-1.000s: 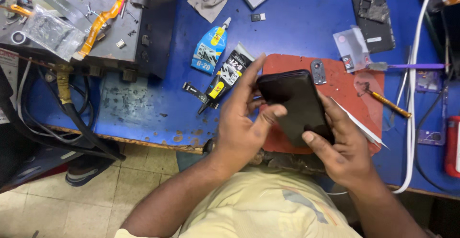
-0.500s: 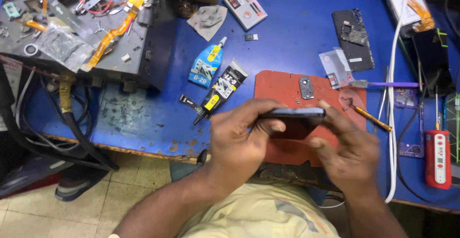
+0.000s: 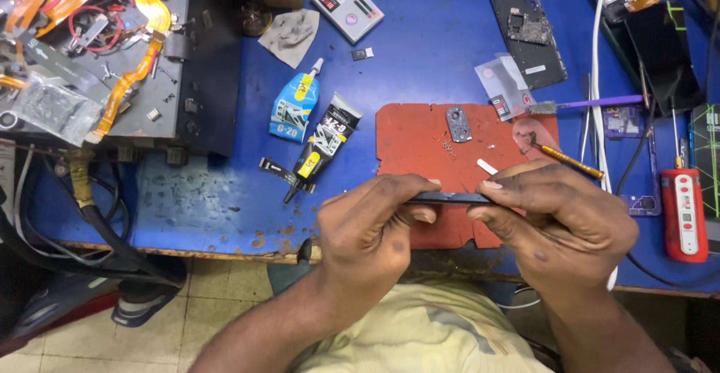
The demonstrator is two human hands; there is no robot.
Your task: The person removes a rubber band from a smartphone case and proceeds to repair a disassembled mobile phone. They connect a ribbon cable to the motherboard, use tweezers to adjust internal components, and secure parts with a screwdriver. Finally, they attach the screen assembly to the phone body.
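My left hand (image 3: 371, 230) and my right hand (image 3: 559, 219) both grip a thin black phone (image 3: 450, 197), held edge-on and level above a red work mat (image 3: 412, 136). Fingers of each hand pinch its upper and lower faces. On the mat lie a small grey camera frame (image 3: 458, 123), a white strip (image 3: 487, 166) and some tiny screws (image 3: 448, 146). The mat rests on a blue table (image 3: 427, 43).
Two glue tubes, blue (image 3: 294, 104) and black (image 3: 319, 148), lie left of the mat. An opened phone body (image 3: 529, 34), a purple brush (image 3: 581, 104), a small screwdriver (image 3: 566, 159), a red tool (image 3: 684, 215) and a grey cloth (image 3: 289, 35) surround it. A cluttered machine (image 3: 97, 50) stands far left.
The phone went from tilted face-up to flat and edge-on between both hands. My hands shifted slightly lower over the mat.
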